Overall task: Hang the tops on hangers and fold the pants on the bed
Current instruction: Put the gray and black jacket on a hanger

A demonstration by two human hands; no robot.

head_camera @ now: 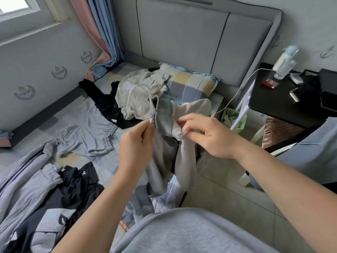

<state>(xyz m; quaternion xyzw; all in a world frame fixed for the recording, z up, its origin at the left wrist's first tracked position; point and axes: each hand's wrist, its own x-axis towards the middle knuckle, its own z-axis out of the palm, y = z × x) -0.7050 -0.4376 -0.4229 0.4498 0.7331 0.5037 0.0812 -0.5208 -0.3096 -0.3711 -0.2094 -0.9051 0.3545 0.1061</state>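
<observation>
Holding grey garment mid-air over bed edge: pinched at drawstring by left grip, at fabric edge by right grip. Risk: tugging that alone, sliding it out of its channel, dropping fabric onto floor.

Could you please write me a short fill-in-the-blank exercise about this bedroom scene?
1. The left hand and right hand hold up one grey garment by its ____.
2. The checked pillow leans against the ____.
3. The bottle stands on the ____ bedside table.
Missing words: waistband; headboard; black.
</observation>
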